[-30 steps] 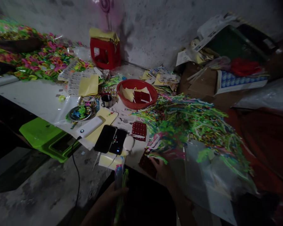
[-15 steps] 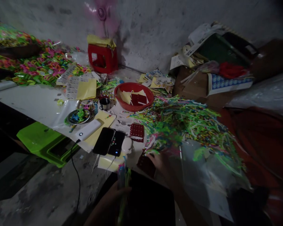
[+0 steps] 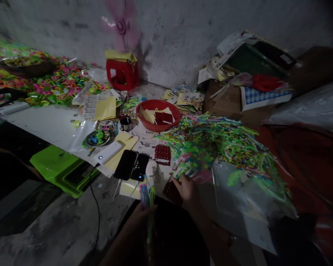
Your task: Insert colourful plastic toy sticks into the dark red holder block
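Clasping thin, stringy neon strands (image 3: 151,194)

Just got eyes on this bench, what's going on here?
A person's left hand holds a bundle of colourful strands near the table edge. The right hand is at a dark red piece beside a heap of bright strands; its grip is unclear. Further back, a black phone lies flat and a red bowl holds papers.

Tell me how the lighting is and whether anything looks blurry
Head view: dim light, darkest toward the bottom, leaving the left hand and right hand murky; the pink fan looks smeared by motion blur, with a soft shadow on the wall beside it.
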Demonstrator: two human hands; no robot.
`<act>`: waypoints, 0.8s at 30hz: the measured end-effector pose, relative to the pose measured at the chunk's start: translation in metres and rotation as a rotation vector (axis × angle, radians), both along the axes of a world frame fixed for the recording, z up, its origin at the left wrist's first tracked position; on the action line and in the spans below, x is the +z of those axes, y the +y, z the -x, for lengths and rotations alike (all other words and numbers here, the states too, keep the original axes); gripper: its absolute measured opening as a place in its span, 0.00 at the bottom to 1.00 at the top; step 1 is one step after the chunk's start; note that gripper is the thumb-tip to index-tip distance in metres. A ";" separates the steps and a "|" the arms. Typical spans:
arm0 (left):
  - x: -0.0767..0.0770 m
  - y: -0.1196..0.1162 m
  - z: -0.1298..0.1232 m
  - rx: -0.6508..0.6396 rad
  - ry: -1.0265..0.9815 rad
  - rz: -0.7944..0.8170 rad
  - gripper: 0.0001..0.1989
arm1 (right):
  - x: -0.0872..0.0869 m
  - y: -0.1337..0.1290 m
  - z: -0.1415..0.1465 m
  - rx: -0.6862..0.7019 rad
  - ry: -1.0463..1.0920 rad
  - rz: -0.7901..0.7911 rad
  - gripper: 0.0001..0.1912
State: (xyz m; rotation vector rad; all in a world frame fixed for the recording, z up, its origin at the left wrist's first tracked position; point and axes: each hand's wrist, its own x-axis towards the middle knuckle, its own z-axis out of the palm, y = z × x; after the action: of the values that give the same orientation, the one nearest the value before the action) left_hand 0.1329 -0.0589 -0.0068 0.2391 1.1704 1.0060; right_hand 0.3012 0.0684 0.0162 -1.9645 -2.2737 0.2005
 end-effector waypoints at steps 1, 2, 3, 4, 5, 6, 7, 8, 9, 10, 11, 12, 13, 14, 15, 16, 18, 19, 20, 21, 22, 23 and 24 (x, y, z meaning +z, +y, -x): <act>0.001 0.001 -0.001 0.029 0.008 0.005 0.30 | 0.000 -0.009 0.002 -0.018 0.059 0.004 0.20; 0.003 0.003 -0.002 0.057 0.027 0.009 0.29 | 0.001 -0.020 0.004 -0.020 0.142 0.031 0.21; 0.003 0.005 -0.004 0.085 0.057 0.009 0.28 | 0.003 -0.033 0.007 0.003 0.225 0.077 0.21; 0.004 0.006 -0.005 0.108 0.091 0.002 0.27 | 0.006 -0.047 0.011 0.039 0.359 0.167 0.21; 0.004 0.008 -0.006 0.129 0.132 -0.007 0.26 | 0.009 -0.062 0.014 0.080 0.509 0.291 0.19; 0.004 0.010 -0.008 0.149 0.174 -0.013 0.25 | 0.012 -0.076 0.017 0.141 0.613 0.438 0.15; 0.003 0.011 -0.009 0.165 0.210 -0.024 0.24 | 0.014 -0.088 0.020 0.173 0.686 0.561 0.10; 0.002 0.013 -0.010 0.177 0.241 -0.039 0.24 | 0.016 -0.099 0.022 0.187 0.733 0.636 0.08; 0.001 0.013 -0.010 0.192 0.270 -0.055 0.24 | 0.017 -0.107 0.023 0.192 0.768 0.688 0.09; 0.001 0.014 -0.011 0.203 0.292 -0.069 0.25 | 0.018 -0.112 0.024 0.188 0.803 0.713 0.12; 0.000 0.014 -0.011 0.205 0.301 -0.080 0.25 | 0.018 -0.114 0.023 0.182 0.844 0.727 0.13; 0.000 0.014 -0.011 0.203 0.298 -0.084 0.25 | 0.018 -0.115 0.022 0.178 0.888 0.743 0.12; 0.000 0.014 -0.011 0.194 0.283 -0.075 0.26 | 0.018 -0.113 0.020 0.174 0.924 0.763 0.12; 0.001 0.014 -0.011 0.179 0.253 -0.058 0.27 | 0.018 -0.110 0.017 0.169 0.943 0.784 0.10; 0.001 0.014 -0.011 0.159 0.214 -0.042 0.27 | 0.018 -0.105 0.014 0.163 0.941 0.796 0.09; 0.001 0.013 -0.011 0.140 0.175 -0.032 0.27 | 0.017 -0.100 0.010 0.161 0.922 0.796 0.09; -0.001 0.013 -0.011 0.137 0.131 -0.023 0.28 | 0.015 -0.086 0.002 0.156 0.851 0.740 0.09; -0.002 0.013 -0.011 0.145 0.124 -0.020 0.28 | 0.013 -0.079 -0.002 0.142 0.817 0.686 0.10; -0.003 0.013 -0.011 0.163 0.128 -0.015 0.28 | 0.011 -0.071 -0.007 0.117 0.791 0.627 0.12; -0.004 0.012 -0.010 0.176 0.131 -0.006 0.28 | 0.009 -0.063 -0.011 0.084 0.776 0.564 0.15; -0.005 0.012 -0.009 0.182 0.128 0.005 0.28 | 0.006 -0.056 -0.015 0.042 0.766 0.506 0.18; -0.006 0.011 -0.008 0.179 0.116 0.021 0.27 | 0.002 -0.049 -0.018 0.000 0.760 0.457 0.20; -0.006 0.010 -0.007 0.171 0.096 0.037 0.26 | -0.001 -0.042 -0.020 -0.036 0.755 0.421 0.21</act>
State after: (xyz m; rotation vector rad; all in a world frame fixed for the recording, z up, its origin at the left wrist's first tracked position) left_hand 0.1402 -0.0487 -0.0123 0.1617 1.3122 1.1313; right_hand 0.3216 0.0260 0.0156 -1.6552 -1.7734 1.2586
